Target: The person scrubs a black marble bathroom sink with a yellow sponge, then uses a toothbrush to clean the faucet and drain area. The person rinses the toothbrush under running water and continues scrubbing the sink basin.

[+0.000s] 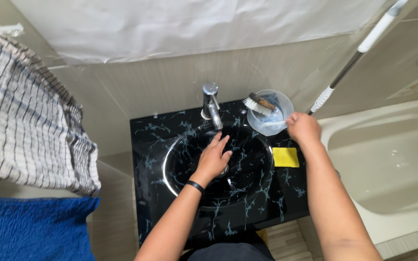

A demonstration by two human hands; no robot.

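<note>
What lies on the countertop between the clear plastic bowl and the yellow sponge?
In the head view, the right hand lies between the clear bowl and the yellow sponge, gripping the bowl's near rim.

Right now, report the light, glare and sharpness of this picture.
Head view: soft daylight, no hard shadows; bright glare along the basin rim and the chrome tap; wide-lens bending at the edges; left hand in the basin and right hand by the clear bowl look sharp.
</note>
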